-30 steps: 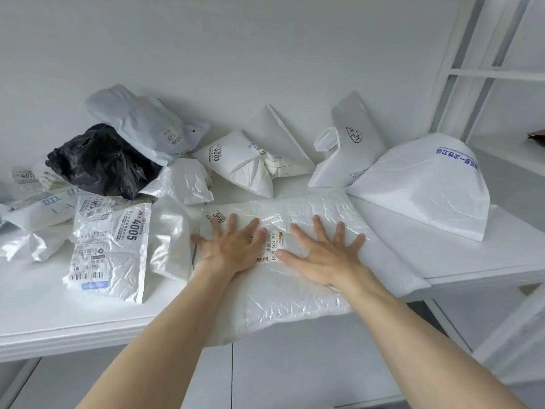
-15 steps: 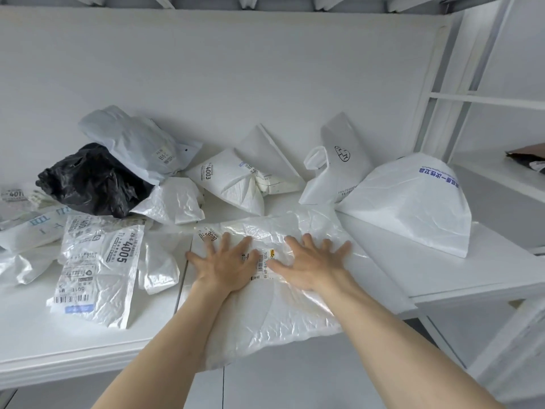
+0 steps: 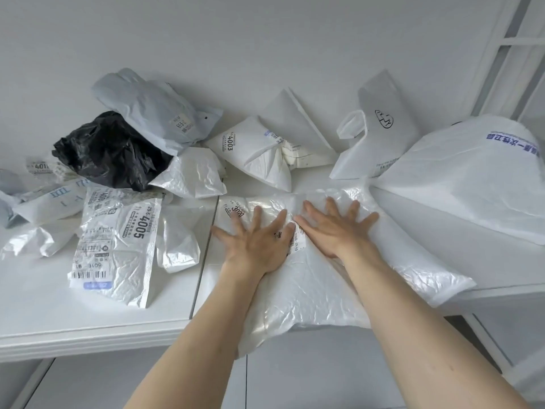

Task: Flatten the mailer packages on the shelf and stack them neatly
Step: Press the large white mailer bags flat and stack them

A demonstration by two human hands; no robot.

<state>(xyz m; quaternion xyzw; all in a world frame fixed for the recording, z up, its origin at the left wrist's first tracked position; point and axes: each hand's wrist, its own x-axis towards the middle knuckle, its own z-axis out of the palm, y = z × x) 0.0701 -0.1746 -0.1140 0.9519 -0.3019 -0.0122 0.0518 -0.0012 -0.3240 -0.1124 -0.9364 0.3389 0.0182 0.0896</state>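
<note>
Pressing flat with fingers spread and straight, the left hand [image 3: 256,240] and right hand [image 3: 336,228] lie palm-down side by side, thumbs nearly touching, on one large white mailer [image 3: 309,284]. Neither hand grips anything. This mailer lies on the white shelf [image 3: 97,320], its near edge overhanging the shelf front below the wrists. Left of the left hand: one flat labelled mailer marked 4005 [image 3: 118,249], with one small crumpled white bag [image 3: 177,246] between it and the hand. Beyond the fingertips: one black bag [image 3: 109,152], one grey mailer [image 3: 156,116], one white mailer marked 4003 [image 3: 253,152]. Right of the right hand: one large white bag with blue print [image 3: 472,184], touching the pressed mailer's far corner.
</note>
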